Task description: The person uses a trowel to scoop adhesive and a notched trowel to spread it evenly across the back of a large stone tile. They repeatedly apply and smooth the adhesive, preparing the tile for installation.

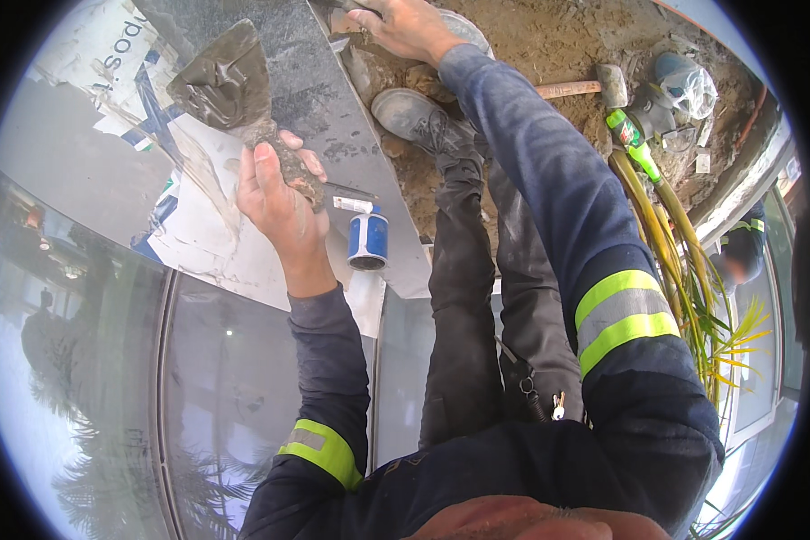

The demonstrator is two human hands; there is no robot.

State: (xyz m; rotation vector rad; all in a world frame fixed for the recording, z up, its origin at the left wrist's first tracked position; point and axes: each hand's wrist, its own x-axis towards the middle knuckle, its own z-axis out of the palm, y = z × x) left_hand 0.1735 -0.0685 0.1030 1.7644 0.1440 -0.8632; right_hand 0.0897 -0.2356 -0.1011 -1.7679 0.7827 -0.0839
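My left hand [274, 202] is closed round the handle of a broad-bladed trowel [229, 81]. Grey-brown muck coats the blade, and lumps of it cake the handle under my fingers. The blade tilts up and to the left, over a dark grey slab [319, 117] and a torn white printed sheet [209, 220]. Far forward, my right hand [409, 29] reaches over the slab's far corner. Its fingers look closed at the picture's upper edge, by a grey piece that is mostly cut off. A blue and white can [368, 241] stands near my left wrist.
A slim dark tool [351, 191] lies by the can. On the dirt to the right are a wood-handled hammer [613, 87], a green bottle [634, 144] and a clear plastic bag [688, 90]. Plant stems [643, 193] rise beside my right arm. Glass panels [234, 360] line the left.
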